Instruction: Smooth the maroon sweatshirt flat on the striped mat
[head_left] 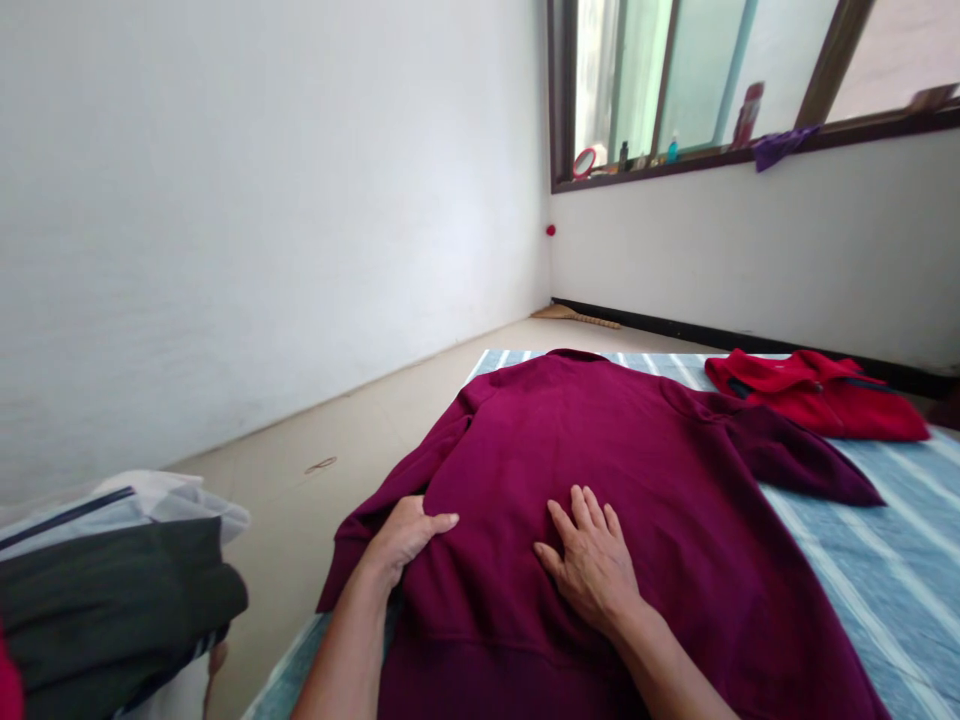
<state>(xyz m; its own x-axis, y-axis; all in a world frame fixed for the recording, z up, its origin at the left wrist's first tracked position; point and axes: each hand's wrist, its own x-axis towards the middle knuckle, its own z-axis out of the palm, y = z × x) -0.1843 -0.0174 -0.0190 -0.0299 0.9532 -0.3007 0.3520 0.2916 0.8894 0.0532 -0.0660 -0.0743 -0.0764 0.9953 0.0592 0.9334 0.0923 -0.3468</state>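
The left hand (405,540) and right hand (592,565) rest apart, open and palm-down, smoothing a maroon sweatshirt (570,430) spread flat on a blue striped bedsheet (885,560); its sleeves lie unfolded, with a red fleece jacket (817,395) at the far right.

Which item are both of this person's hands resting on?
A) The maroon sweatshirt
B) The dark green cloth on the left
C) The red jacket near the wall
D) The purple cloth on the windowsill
A: the left hand and right hand both lie on the maroon sweatshirt.
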